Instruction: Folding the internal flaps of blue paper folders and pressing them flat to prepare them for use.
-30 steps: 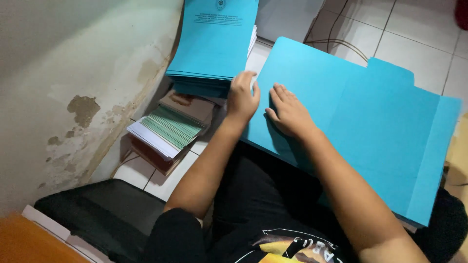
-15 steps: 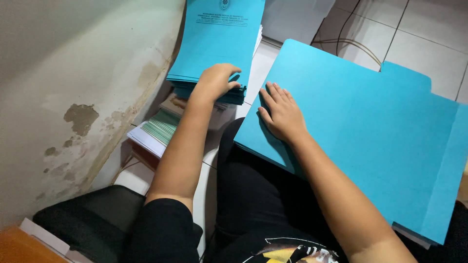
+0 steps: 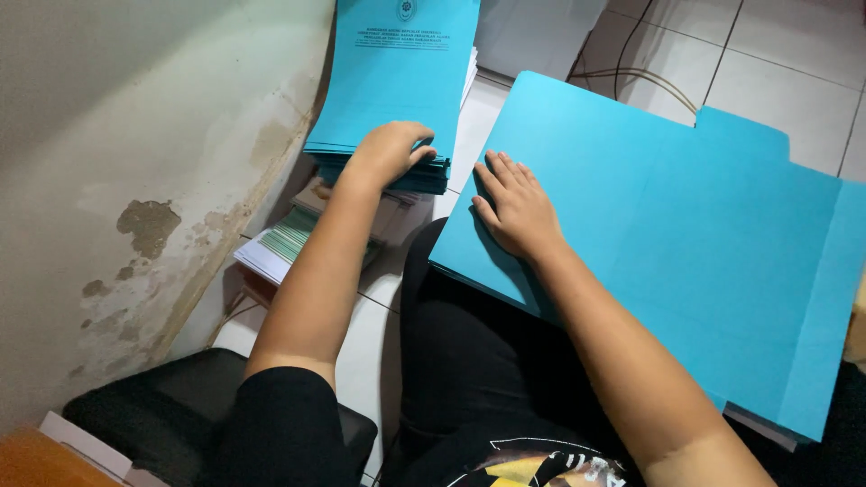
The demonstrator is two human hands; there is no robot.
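Observation:
A large open turquoise folder (image 3: 667, 234) lies across my lap, unfolded with its flaps spread. My right hand (image 3: 512, 206) rests flat on its left part, fingers apart. To the left, on the tiled floor, stands a thick stack of turquoise folders (image 3: 397, 81) with printed covers. My left hand (image 3: 390, 151) has its fingers curled over the near edge of that stack, gripping the top folders.
A smaller pile of green-and-white papers (image 3: 289, 239) sits under and beside the stack, near a stained wall (image 3: 135, 180). A cable (image 3: 631, 77) runs over the white floor tiles. A black seat cushion (image 3: 153, 410) is at the lower left.
My left hand left the open folder and moved left to the edge of the folder stack, where it now grips. My right hand stayed flat on the open folder.

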